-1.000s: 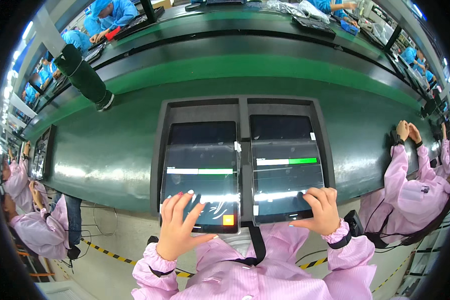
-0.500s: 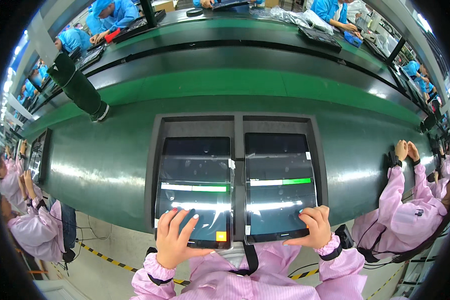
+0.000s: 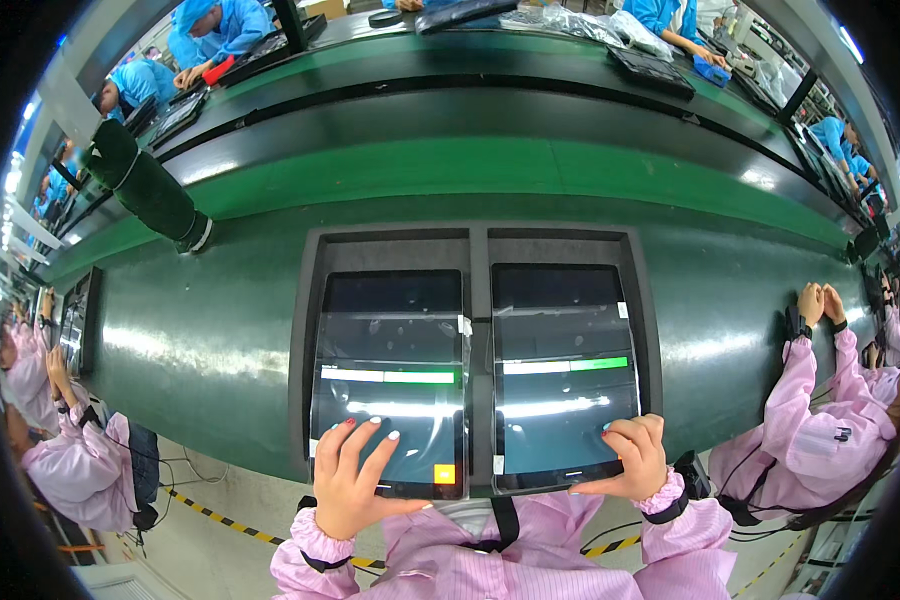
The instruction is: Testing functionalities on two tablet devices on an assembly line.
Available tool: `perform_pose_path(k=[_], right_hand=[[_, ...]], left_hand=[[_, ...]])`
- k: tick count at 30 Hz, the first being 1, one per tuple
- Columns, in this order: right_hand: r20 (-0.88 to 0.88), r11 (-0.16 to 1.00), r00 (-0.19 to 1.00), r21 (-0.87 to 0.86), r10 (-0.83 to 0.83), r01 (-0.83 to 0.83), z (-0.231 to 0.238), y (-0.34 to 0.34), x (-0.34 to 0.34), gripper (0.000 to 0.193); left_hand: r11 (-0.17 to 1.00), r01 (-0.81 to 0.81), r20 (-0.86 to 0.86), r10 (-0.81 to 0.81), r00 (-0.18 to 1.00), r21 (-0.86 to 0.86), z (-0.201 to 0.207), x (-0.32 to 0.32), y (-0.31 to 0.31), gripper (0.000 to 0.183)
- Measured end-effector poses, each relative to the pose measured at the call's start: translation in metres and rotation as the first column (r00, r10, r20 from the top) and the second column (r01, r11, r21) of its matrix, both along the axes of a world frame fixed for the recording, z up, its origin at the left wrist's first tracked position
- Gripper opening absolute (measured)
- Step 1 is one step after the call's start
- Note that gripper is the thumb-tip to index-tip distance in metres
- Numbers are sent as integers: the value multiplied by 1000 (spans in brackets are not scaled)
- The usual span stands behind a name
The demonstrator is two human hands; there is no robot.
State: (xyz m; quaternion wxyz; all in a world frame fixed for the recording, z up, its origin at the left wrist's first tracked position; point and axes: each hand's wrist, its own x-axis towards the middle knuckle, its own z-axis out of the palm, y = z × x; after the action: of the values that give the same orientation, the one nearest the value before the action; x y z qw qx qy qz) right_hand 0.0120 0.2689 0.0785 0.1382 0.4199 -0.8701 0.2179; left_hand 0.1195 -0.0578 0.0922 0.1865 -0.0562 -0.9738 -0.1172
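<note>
Two black tablets lie side by side in a dark foam tray, their screens lit and each crossed by a white-and-green bar. On the lower left corner of the left tablet rests my left hand, fingers spread over the glass and thumb along the bottom edge. An orange square glows beside that hand on the screen. My right hand has its fingers curled over the lower right corner of the right tablet, with the thumb at its bottom edge. Light reflections cross both screens.
The dark foam tray sits on a green bench top. A green-wrapped post rises at the left. Co-workers in pink sit at both sides; others in blue work across a raised bench, where devices and clear plastic bags lie.
My hands keep nearly the same places on the tablets; the whole view shifts slightly. Across the bench, a dark device at the top middle has been tilted and moved.
</note>
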Motion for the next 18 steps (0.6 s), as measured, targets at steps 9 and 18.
perform_pose_path(k=[9, 18], right_hand=[[-15, 1000, 1000, -25, -16, 16, -2, -3, 1, 66], [-86, 992, 995, 113, -49, 59, 10, -29, 18, 50]], left_hand=[[999, 40, 12, -40, 999, 6, 2, 3, -6, 66], [985, -158, 106, 150, 983, 73, 4, 29, -54, 88]])
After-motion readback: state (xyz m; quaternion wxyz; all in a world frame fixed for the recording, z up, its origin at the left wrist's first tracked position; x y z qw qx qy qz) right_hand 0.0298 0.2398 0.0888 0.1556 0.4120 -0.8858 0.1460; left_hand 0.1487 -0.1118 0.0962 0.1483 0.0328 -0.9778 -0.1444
